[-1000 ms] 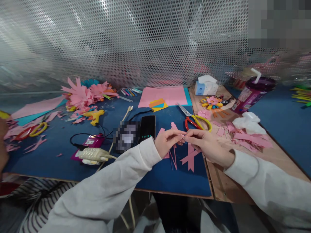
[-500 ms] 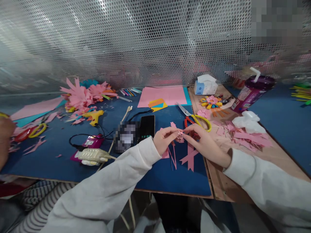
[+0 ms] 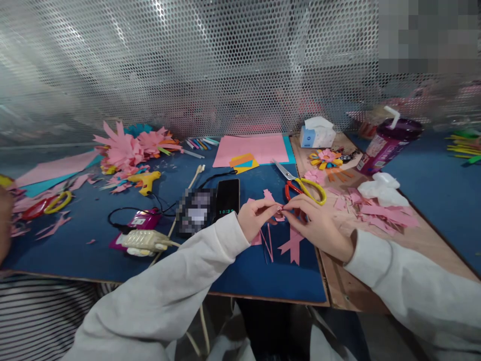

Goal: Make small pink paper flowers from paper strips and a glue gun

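Both my hands meet over the blue table, fingertips pinched on a small pink paper piece [image 3: 279, 209]. My left hand [image 3: 256, 216] grips it from the left with thumb and forefinger. From the other side my right hand [image 3: 315, 223] pinches the same piece; its exact shape is mostly hidden by the fingers. Beneath my hands lie pink paper strips [image 3: 292, 246], some with forked ends. Just beyond my right hand rest scissors [image 3: 308, 186] with red and yellow handles, blades pointing away.
Left of my hands are a phone [image 3: 227, 196], a power strip [image 3: 145, 241] and a yellow glue gun [image 3: 145, 181]. Pink paper flowers [image 3: 122, 145] stand at the back left. On the right are paper scraps [image 3: 391, 215], a purple cup [image 3: 389, 145] and a tissue pack [image 3: 317, 135]. Another person's arm [image 3: 4, 220] is far left.
My fingertips have shifted slightly around the small pink paper piece, still pinched between both hands. At the far left, the other person's striped clothing now fills more of the lower corner.
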A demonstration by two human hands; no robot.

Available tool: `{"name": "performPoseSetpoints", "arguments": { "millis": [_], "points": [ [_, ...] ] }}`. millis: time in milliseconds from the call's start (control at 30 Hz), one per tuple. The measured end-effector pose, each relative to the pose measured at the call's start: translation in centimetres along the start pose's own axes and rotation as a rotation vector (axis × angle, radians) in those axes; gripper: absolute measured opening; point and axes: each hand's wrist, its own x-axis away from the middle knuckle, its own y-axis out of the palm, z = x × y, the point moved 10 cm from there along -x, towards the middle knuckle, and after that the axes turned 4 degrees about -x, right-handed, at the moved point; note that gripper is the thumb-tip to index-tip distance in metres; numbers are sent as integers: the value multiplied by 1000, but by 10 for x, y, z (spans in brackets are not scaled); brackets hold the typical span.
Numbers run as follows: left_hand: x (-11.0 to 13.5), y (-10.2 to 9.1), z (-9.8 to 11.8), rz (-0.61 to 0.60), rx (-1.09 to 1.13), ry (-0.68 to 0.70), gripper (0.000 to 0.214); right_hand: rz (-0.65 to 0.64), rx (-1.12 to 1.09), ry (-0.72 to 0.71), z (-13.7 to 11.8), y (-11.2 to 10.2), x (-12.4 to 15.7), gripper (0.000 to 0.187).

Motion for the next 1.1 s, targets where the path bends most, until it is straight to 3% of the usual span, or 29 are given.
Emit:
{"name": "performPoseSetpoints", "arguments": {
  "millis": [233,633,867,1100],
  "points": [
    [0,-2,3,24,-12,7,22,-25,-66,99,10,3,-2,10],
    [4,0,5,32,-102,28,14,-8,34,63,9,5,0,7],
    [3,-3,2,38,-157,75,24,-47,-214,358,22,12,4,15],
    [0,-5,-5,49,1,30,32,-83,-535,656,47,27,15,32]
  ]
}}
